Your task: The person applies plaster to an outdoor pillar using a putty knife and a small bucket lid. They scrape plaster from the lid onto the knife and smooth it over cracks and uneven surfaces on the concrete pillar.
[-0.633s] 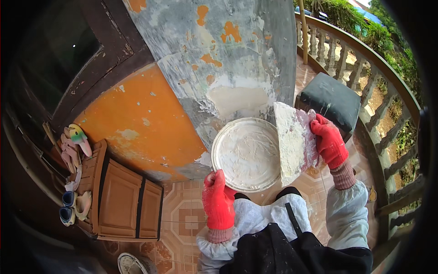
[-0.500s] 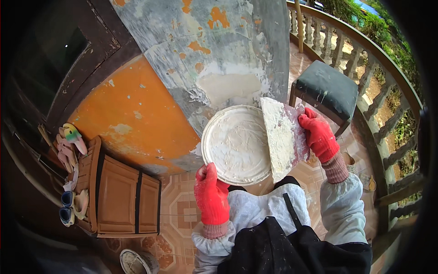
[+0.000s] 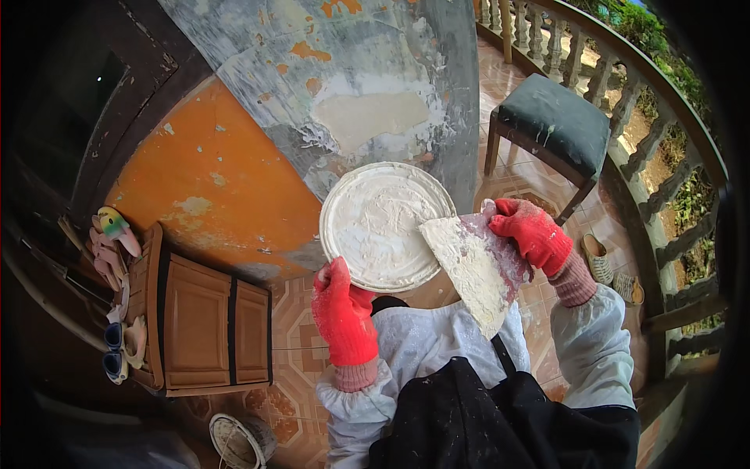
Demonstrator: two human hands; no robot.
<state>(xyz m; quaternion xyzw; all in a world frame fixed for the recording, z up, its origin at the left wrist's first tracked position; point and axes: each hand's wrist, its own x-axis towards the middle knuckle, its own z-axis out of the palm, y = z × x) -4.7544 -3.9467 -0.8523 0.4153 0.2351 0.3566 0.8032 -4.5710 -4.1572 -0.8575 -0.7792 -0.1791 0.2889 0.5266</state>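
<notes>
Round white pan (image 3: 383,227), shallow and smeared all over with pale plaster, held level in front of the chest, near the patched wall (image 3: 351,70). Gripped at its near rim by the left hand (image 3: 342,313) in a red glove, fingers closed on the edge. Beside it, one wide plastering trowel (image 3: 476,270) — blade coated in the same pale paste, tilted, its upper corner touching the pan's right rim. Clamped at the top of the blade by the right hand (image 3: 531,234), also red-gloved, fingers curled tight.

Further out: on the wall, one fresh pale patch (image 3: 367,117) amid grey and orange paint. To the right, one stool (image 3: 555,125) with a dark green cushion, standing on the tiled floor (image 3: 289,344) by a balustrade (image 3: 625,86). Two sandals (image 3: 609,270) below it. To the left, one wooden cabinet (image 3: 199,313), several shoes (image 3: 117,234) piled along its far side. At the lower edge, one small bucket (image 3: 238,442) — contents too unclear to tell.
</notes>
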